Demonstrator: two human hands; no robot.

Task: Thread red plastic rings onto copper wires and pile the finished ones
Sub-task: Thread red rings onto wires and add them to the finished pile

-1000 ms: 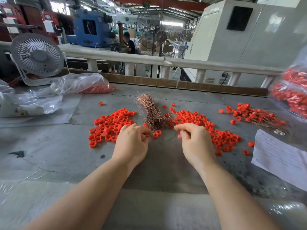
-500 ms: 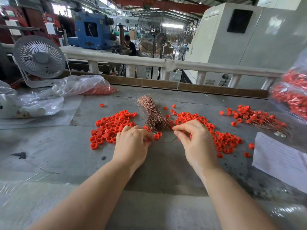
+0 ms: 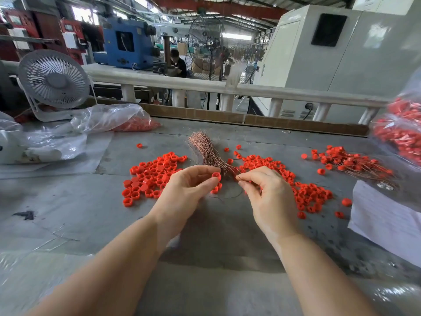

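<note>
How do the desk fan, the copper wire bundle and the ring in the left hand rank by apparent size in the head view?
1. Desk fan
2. Copper wire bundle
3. Ring pinched by the left hand

The fan stands farther away, so the ranking is secure.

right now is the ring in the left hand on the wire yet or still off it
Still off. The left hand pinches the red ring apart from the thin wire pinched by the right hand; a gap shows between them.

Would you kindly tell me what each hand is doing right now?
Left hand: pinching a small red plastic ring.
Right hand: pinching a thin copper wire.
</note>
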